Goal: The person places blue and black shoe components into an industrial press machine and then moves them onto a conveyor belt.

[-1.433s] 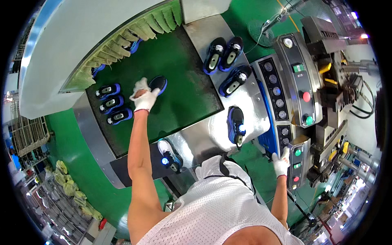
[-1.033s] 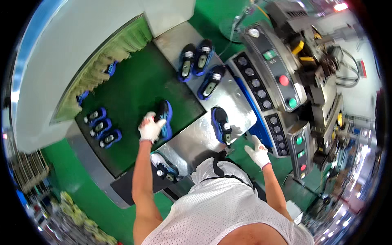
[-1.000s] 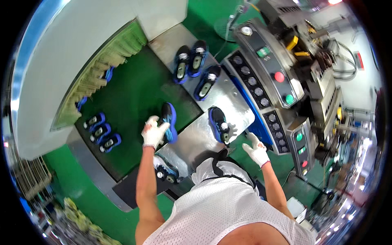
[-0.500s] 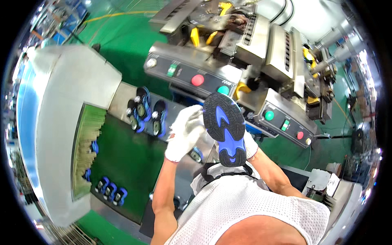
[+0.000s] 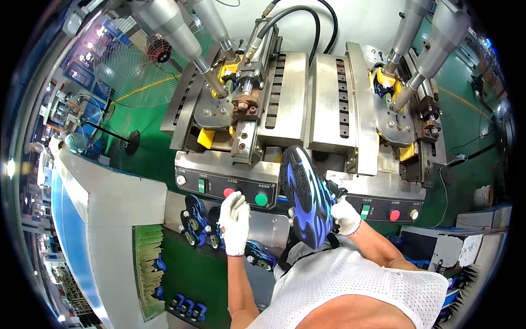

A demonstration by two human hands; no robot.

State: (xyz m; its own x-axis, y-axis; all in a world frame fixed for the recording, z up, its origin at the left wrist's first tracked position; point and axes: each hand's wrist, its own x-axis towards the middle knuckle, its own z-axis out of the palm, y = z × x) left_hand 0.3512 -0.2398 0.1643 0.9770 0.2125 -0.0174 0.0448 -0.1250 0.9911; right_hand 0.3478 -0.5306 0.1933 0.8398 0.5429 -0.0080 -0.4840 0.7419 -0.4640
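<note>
A black and blue sports shoe (image 5: 308,200) is held up in front of me, its patterned sole and blue-streaked side in view and its toe pointing up. My right hand (image 5: 346,216), in a white knit glove, grips it from the right side. My left hand (image 5: 235,223), gloved too, is apart from the shoe and holds nothing. Its fingers are stretched upward, just below the red button (image 5: 228,192) on the left control panel (image 5: 246,189); I cannot tell whether they touch it. A green button (image 5: 261,199) lies to the right of that hand.
Two metal pressing stations (image 5: 290,98) stand ahead, with thick cylinders and yellow pads. More shoes (image 5: 194,222) rest on a metal ledge beside my left hand. At left, a white machine (image 5: 112,211) has a bristle-curtained opening (image 5: 147,268) with shoes (image 5: 187,307) below it.
My view has swung toward the pressing stations. The shoe has turned from sole-on to show more of its side. My left hand has moved away from it, to the left panel.
</note>
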